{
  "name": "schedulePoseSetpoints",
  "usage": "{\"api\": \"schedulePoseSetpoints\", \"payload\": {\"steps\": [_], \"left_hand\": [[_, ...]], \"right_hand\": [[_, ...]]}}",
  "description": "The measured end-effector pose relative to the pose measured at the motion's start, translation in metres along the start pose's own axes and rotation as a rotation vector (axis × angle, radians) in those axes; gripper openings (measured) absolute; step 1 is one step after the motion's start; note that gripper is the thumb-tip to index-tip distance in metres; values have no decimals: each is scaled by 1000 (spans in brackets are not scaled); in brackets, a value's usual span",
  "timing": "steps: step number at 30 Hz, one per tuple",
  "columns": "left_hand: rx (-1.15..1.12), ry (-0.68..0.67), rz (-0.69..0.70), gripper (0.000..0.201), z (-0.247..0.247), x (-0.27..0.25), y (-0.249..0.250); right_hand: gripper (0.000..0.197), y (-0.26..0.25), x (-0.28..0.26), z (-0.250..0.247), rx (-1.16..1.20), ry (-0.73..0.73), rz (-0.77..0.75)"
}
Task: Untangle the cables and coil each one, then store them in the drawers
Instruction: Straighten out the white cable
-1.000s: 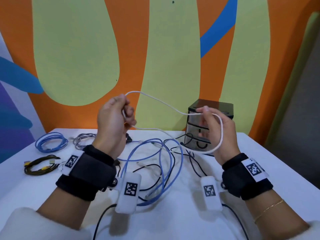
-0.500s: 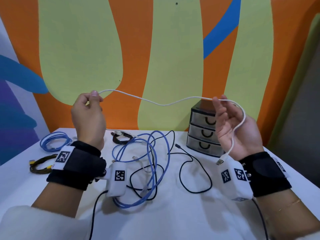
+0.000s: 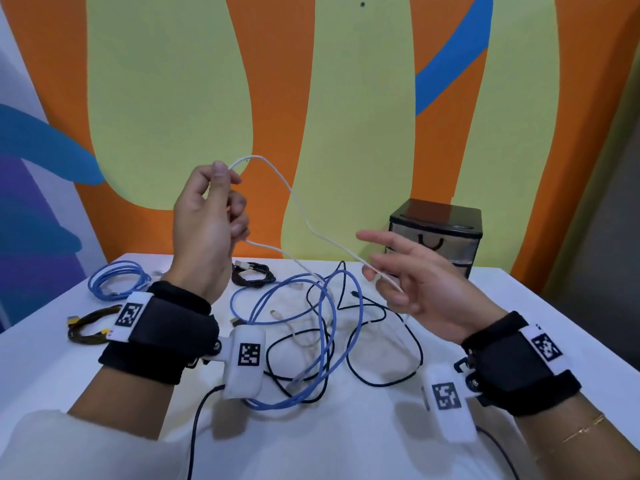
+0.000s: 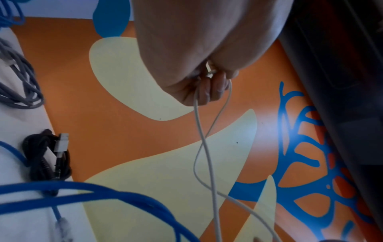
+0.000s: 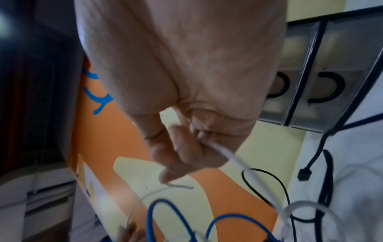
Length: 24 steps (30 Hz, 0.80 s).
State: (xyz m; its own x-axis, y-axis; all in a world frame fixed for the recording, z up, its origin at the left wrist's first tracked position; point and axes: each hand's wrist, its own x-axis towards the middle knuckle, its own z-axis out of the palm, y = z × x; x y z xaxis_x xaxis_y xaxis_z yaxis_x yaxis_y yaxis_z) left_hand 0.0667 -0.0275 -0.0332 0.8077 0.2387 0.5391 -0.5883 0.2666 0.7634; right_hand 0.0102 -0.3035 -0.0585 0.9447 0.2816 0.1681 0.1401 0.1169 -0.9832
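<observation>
My left hand (image 3: 221,174) is raised above the table and pinches a thin white cable (image 3: 298,209) between thumb and fingertips. Two strands hang from its curled fingers (image 4: 209,88) in the left wrist view. The cable arcs down to my right hand (image 3: 381,271), which holds it loosely between thumb and curled fingers with the index finger stretched out. In the right wrist view the white cable (image 5: 228,157) comes out between the fingers (image 5: 178,144). A blue cable (image 3: 325,327) and a black cable (image 3: 381,341) lie tangled on the table below. The small drawer unit (image 3: 436,233) stands behind my right hand, its drawers closed.
Coiled cables lie at the back left of the white table (image 3: 381,445): a blue coil (image 3: 117,282), a black-and-yellow coil (image 3: 90,327), a black braided coil (image 3: 252,275) and a grey coil (image 4: 18,88). The painted wall stands right behind.
Both hands have come closer together; the left moved right, the right moved left and down. The white cable, stretched between them before, now sags in a loop.
</observation>
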Motion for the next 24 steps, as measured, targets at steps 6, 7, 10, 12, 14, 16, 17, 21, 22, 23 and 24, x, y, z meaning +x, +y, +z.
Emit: {"api": "schedulePoseSetpoints", "payload": {"steps": [6,7,10,12,14,16,17,21,22,23,24], "left_hand": [[-25,-199,-57,19,17,-12,8],[-28,-229,-71,16,17,-14,9],[-29,-311,-78,18,16,-17,13],[-44,-353,-60,23,16,-19,15],[-39,-364,-31,23,19,-22,16],[-20,-312,10,21,21,-22,14],[-3,-273,40,20,20,-20,13],[95,-173,191,17,12,-11,7],[103,-154,228,17,11,-10,7],[110,-124,266,17,10,-8,7],[126,-81,307,17,9,-7,9]], "right_hand": [[36,7,-4,22,-449,7,-125],[38,10,-2,22,-542,31,-136],[36,21,5,16,-612,104,-119],[25,24,7,15,-615,109,-113],[18,26,8,15,-602,100,-127],[16,26,9,16,-528,147,-125],[16,27,12,15,-506,189,-131],[19,23,15,1,-522,371,-210],[18,21,16,-2,-566,398,-218],[18,18,15,-5,-611,413,-225],[18,17,15,-8,-649,433,-229]]}}
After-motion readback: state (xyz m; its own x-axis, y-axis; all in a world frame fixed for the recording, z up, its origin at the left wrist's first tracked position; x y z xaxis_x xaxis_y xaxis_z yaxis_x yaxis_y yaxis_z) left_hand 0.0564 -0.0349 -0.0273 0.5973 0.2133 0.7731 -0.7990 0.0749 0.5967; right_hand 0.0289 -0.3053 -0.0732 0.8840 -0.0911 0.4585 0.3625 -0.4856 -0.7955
